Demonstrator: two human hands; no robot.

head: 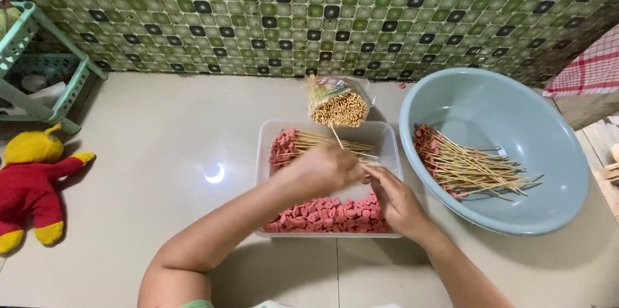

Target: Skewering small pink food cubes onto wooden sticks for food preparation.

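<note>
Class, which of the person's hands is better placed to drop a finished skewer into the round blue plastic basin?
Right hand: it lies nearer the round blue plastic basin; left hand is over the clear tub.

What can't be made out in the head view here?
- Left hand: motion-blurred over the clear tub; its grip is unreadable.
- Right hand: its fingertips sit behind the left hand, so contact with a skewer is unclear.
- Sausage pieces mid-tub: covered by both hands.
- Plush toy: cut by the left edge.
- Green rack: contents too dim and cropped.
</note>
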